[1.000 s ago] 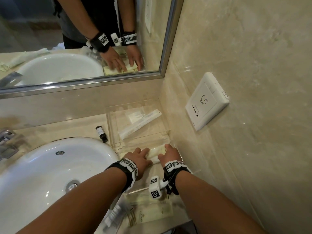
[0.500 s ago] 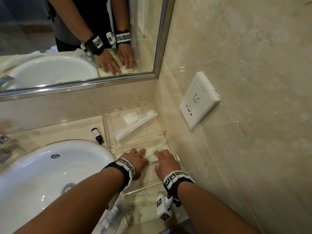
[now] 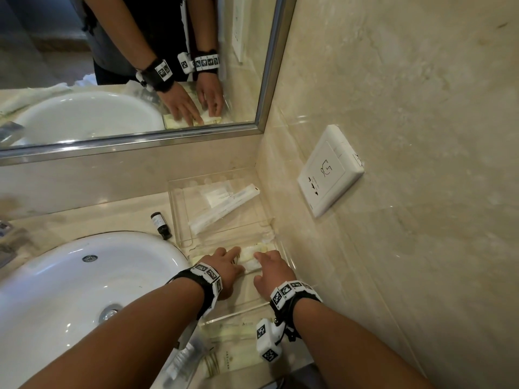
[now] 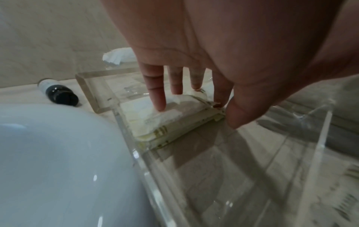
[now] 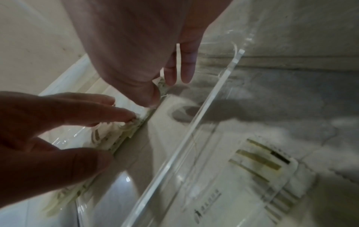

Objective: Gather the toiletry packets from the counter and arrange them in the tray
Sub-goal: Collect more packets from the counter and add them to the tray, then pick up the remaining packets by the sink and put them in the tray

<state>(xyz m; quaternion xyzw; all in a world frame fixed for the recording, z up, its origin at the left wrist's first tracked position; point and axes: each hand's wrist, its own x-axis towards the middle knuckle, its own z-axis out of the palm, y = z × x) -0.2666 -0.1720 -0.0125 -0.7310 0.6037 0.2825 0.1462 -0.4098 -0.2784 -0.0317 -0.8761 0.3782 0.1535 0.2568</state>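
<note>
A low stack of cream toiletry packets (image 3: 251, 258) lies at the far end of the near clear tray (image 3: 238, 318). My left hand (image 3: 224, 265) presses on the stack's left part with straight fingers (image 4: 158, 98), its thumb against the near edge of the packets (image 4: 174, 119). My right hand (image 3: 271, 266) touches the stack's right end, fingers (image 5: 183, 69) straight and thumb at the packet edge (image 5: 161, 86). Neither hand has a packet lifted. More cream packets (image 3: 233, 357) lie on the counter in front of the tray wall (image 5: 204, 122).
A second clear tray (image 3: 179, 209) behind holds long white packets (image 3: 224, 209). A small dark bottle (image 3: 160, 224) lies beside it. The white sink (image 3: 70, 290) fills the left, the marble wall with a socket (image 3: 328, 169) closes the right. A clear-wrapped item (image 3: 182, 360) lies at the front edge.
My right hand has drawn back a little toward me along the stack. My left hand stays pressed on the packets. The packets have not left the tray.
</note>
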